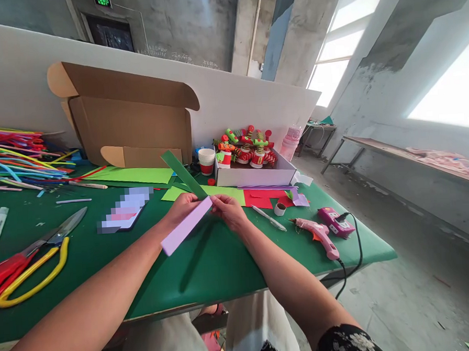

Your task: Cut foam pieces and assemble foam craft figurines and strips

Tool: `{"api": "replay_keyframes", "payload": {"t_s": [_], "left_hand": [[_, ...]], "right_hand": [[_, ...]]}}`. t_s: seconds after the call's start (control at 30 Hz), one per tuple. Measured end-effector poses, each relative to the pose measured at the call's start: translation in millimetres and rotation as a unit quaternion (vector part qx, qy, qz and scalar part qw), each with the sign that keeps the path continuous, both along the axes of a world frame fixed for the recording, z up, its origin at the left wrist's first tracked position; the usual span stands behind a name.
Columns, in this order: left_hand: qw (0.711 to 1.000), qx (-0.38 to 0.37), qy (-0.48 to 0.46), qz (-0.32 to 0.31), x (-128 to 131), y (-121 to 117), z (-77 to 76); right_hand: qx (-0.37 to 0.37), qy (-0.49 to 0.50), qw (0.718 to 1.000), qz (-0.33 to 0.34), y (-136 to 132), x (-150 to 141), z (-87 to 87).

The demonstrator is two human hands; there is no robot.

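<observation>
Above the green table, a green paper strip [184, 174] and a purple paper strip [187, 226] meet at one end, forming an angle. My left hand [183, 207] is closed on the strips near that corner, its fingers partly hidden behind the purple one. With thumb and fingers, my right hand [229, 210] pinches the corner where both strips meet. The green strip points up and away to the left; the purple one slants down toward me. Right of my right hand lie a white pen [268, 217] and a small paper roll [280, 209].
A pink glue gun [318, 235] lies at right with its cord over the edge. Scissors [42, 253], pliers [54, 258] and a phone [126, 208] lie left. Behind stand an open cardboard box [133, 118], paper cups [207, 161] and a white box [254, 175] of paper figures.
</observation>
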State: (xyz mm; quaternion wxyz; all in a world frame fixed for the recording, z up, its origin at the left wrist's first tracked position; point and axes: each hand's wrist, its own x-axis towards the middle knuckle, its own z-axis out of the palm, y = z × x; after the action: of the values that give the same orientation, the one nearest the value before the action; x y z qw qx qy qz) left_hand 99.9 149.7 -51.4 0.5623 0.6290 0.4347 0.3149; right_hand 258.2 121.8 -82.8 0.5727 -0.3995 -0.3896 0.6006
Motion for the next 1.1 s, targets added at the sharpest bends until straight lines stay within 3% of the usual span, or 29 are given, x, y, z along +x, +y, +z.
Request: {"api": "replay_keyframes", "payload": {"t_s": [0.27, 0.6, 0.83, 1.0, 1.1], "left_hand": [[1.0, 0.011, 0.007, 0.002, 0.9, 2.1, -1.6], [1.0, 0.024, 0.01, -0.002, 1.4, 4.8, -8.9], [0.993, 0.071, -0.091, -0.018, 6.1, -0.1, -10.2], [0.993, 0.07, -0.079, -0.059, 9.4, -9.9, -8.4], [0.994, 0.069, -0.075, -0.023, 10.4, -9.3, -10.1]], "right_hand": [[0.02, -0.033, 0.999, -0.028, 1.4, -0.4, -0.5], [0.061, -0.205, 0.973, -0.09, 7.4, 2.2, -5.3], [0.049, -0.103, 0.988, -0.107, 4.7, 1.1, 0.5], [0.038, -0.045, 0.991, -0.123, 3.6, 0.3, 2.3], [0.04, -0.031, 0.993, -0.105, 1.3, -1.1, 3.8]]}}
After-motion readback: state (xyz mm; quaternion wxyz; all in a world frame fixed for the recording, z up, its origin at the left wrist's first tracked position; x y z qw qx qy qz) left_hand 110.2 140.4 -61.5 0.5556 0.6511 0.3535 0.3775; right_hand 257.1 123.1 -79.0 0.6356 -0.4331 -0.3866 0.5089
